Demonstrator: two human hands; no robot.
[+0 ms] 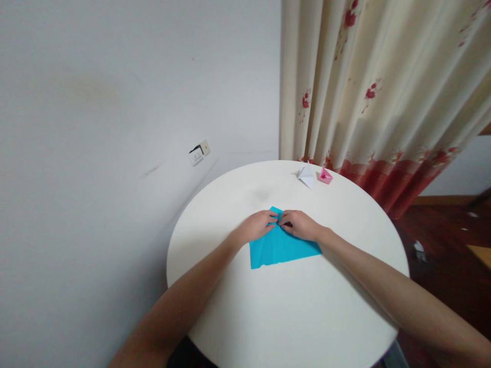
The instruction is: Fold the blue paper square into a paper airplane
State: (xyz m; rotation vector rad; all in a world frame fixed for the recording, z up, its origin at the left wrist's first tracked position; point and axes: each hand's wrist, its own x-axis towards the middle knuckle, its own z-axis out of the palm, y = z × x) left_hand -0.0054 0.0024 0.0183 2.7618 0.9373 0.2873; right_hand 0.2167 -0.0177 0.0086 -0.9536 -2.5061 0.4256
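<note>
A blue sheet of paper (283,251) lies on the round white table, with faint creases and a slightly ragged near edge. My left hand (260,225) holds the sheet near its upper middle, fingertips bent onto it with small gaps between them. From the other side, my right hand (301,225) pinches the paper with curled fingers and thumb. The fingertips of both hands almost meet there, where the paper looks gathered or folded. A corner of the sheet sticks out beyond them, and the hands cover part of the fold.
A folded white paper piece (306,176) and a smaller folded pink one (325,176) sit by the far edge of the white table (291,312). A wall with a socket (196,156) is on the left. A flowered curtain (368,102) hangs behind the table.
</note>
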